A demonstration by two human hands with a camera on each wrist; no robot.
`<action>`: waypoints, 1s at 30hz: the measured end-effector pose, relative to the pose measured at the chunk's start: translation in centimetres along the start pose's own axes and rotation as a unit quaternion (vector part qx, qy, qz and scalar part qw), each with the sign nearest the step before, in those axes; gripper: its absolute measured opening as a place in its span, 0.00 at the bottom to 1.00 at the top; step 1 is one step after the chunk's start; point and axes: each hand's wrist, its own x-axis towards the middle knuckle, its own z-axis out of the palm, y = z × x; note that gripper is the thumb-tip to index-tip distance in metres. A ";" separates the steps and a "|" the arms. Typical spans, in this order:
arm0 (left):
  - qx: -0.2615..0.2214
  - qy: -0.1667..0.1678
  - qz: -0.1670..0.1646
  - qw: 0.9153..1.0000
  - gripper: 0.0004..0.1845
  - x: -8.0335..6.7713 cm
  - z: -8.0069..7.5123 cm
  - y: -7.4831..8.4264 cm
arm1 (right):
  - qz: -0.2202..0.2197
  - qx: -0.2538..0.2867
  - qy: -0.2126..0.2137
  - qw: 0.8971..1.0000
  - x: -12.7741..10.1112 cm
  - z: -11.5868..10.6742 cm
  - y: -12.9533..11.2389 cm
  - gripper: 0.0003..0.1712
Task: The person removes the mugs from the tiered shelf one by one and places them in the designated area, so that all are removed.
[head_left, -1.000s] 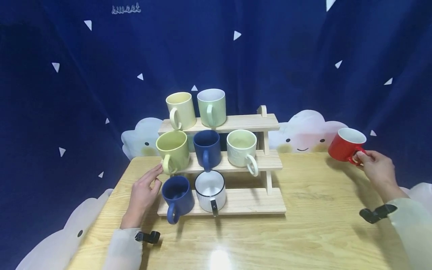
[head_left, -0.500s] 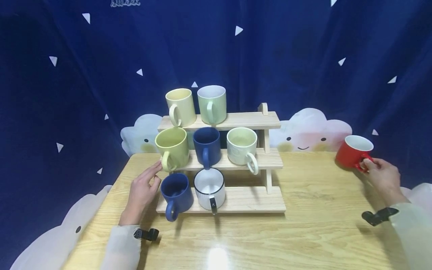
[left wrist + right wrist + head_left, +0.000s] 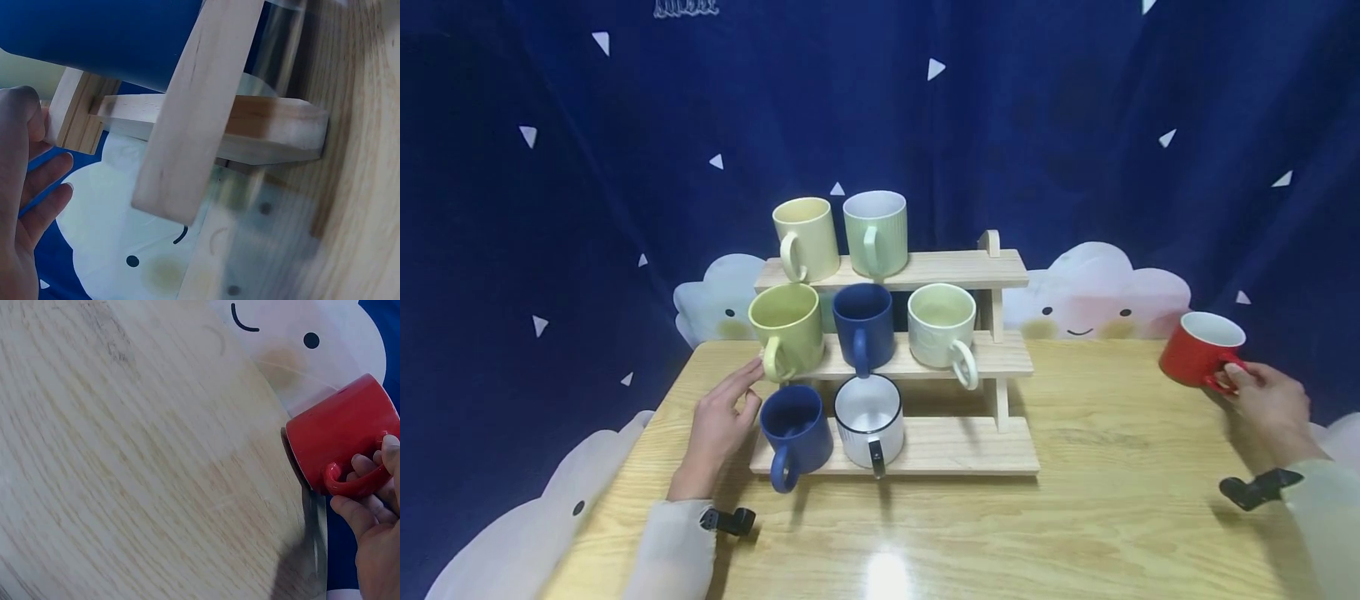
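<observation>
deep blue curtain [image 3: 850, 108] with white triangles hangs behind our pale wood counter [image 3: 1097, 508], and printed clouds [image 3: 1086, 292] peep over its back edge. what has just changed is at our far right: the red mug [image 3: 1191, 358] has moved lower and further from the rack [image 3: 966, 450], carried by our right hand [image 3: 1273, 408]. we judge that it is now on the counter or very nearly so, at the right rim and well apart from the other mugs; the exact contact we cannot make out. that grip is narrow, thumb and fingers pinching the handle [image 3: 344, 487].

our left hand [image 3: 718, 425] keeps its place, grip loose and holding nothing, fingertips against the left end of the middle shelf [image 3: 1006, 357], just beside the olive mug [image 3: 805, 329]. we take that as steadying.

the three-tier rack has not been disturbed: cream [image 3: 822, 250] and mint mugs [image 3: 893, 242] on top, olive, navy [image 3: 882, 333] and pale green [image 3: 928, 337] mid-tier, a second navy mug [image 3: 812, 433] and a black-rimmed white one [image 3: 853, 446] below.
</observation>
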 end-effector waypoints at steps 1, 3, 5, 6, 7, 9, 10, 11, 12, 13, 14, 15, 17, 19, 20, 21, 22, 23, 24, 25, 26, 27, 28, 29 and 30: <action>0.000 -0.003 0.002 1.000 0.22 0.0 0.1 0.0 | 0.003 -0.001 -0.001 1.000 0.0 0.0 0.2 0.38; 0.000 -0.006 0.004 1.000 0.22 -0.1 0.2 0.0 | 0.011 0.004 -0.006 1.000 -0.1 -0.1 0.6 0.39; -0.002 -0.005 0.006 1.000 0.22 -0.2 0.2 0.1 | 0.012 0.006 -0.007 1.000 -0.1 0.0 0.9 0.39; -0.002 -0.003 0.006 1.000 0.22 -0.2 0.2 0.1 | 0.014 0.010 -0.008 1.000 -0.1 0.0 1.0 0.39; -0.002 -0.003 0.006 1.000 0.22 -0.2 0.2 0.2 | 0.017 0.012 -0.008 1.000 -0.1 0.0 1.0 0.40; -0.003 0.000 0.006 1.000 0.22 -0.1 0.2 0.2 | 0.013 0.015 -0.008 1.000 -0.1 0.1 1.2 0.40; -0.003 0.000 0.006 1.000 0.22 -0.1 0.1 0.2 | 0.014 0.015 -0.007 1.000 -0.1 0.2 1.1 0.40; -0.002 0.001 0.006 1.000 0.22 -0.1 0.1 0.2 | 0.014 0.014 -0.005 1.000 -0.1 0.2 1.1 0.40; -0.002 0.003 0.007 1.000 0.22 0.0 0.1 0.2 | 0.013 0.012 -0.002 1.000 -0.1 0.3 1.0 0.40; -0.001 0.005 0.008 1.000 0.22 0.0 0.1 0.2 | 0.011 0.009 0.000 1.000 0.0 0.3 0.9 0.39; 0.000 0.008 0.009 1.000 0.22 0.0 0.1 0.2 | 0.010 0.007 0.001 1.000 0.1 0.4 0.8 0.39; 0.002 0.011 0.010 1.000 0.22 0.1 0.1 0.1 | 0.011 0.003 0.001 1.000 0.1 0.4 0.6 0.39; 0.003 0.013 0.013 1.000 0.21 0.1 0.1 0.1 | 0.015 -0.004 -0.003 1.000 0.1 0.3 0.4 0.39; 0.003 0.014 0.011 1.000 0.21 0.1 0.1 0.1 | 0.013 -0.019 -0.008 1.000 0.0 0.2 0.2 0.40; 0.003 0.014 0.011 1.000 0.21 0.1 0.1 0.1 | 0.013 -0.026 -0.011 1.000 0.0 0.0 0.2 0.41; 0.003 0.013 0.009 1.000 0.21 0.1 0.1 0.1 | 0.014 -0.030 -0.017 0.999 -0.1 -0.1 0.1 0.42; 0.003 0.011 0.008 1.000 0.21 0.1 0.1 0.1 | 0.012 -0.035 -0.021 0.999 -0.2 -0.3 0.1 0.42; 0.004 0.009 0.006 1.000 0.21 0.1 0.0 0.1 | 0.009 -0.039 -0.024 0.999 -0.3 -0.4 0.2 0.43; 0.004 0.008 0.005 1.000 0.21 0.1 0.0 0.2 | 0.006 -0.041 -0.024 0.999 -0.3 -0.6 0.2 0.43; 0.004 0.008 0.004 1.000 0.21 0.1 0.0 0.2 | 0.004 -0.042 -0.023 0.999 -0.3 -0.7 0.2 0.43; 0.004 0.006 0.002 1.000 0.21 0.2 0.0 0.2 | 0.000 -0.043 -0.018 0.999 -0.4 -0.8 0.2 0.43; 0.004 0.005 0.000 1.000 0.21 0.2 0.0 0.2 | -0.003 -0.043 -0.012 0.999 -0.4 -0.9 0.1 0.43; 0.004 0.004 -0.002 1.000 0.21 0.1 0.0 0.3 | -0.008 -0.044 0.000 0.999 -0.4 -0.9 0.0 0.42; 0.003 0.003 -0.005 1.000 0.21 0.1 0.0 0.3 | -0.013 -0.044 0.013 0.999 -0.3 -1.0 -0.1 0.41; 0.001 0.002 -0.007 1.000 0.21 0.1 0.0 0.4 | -0.017 -0.045 0.026 0.998 -0.3 -1.0 -0.2 0.40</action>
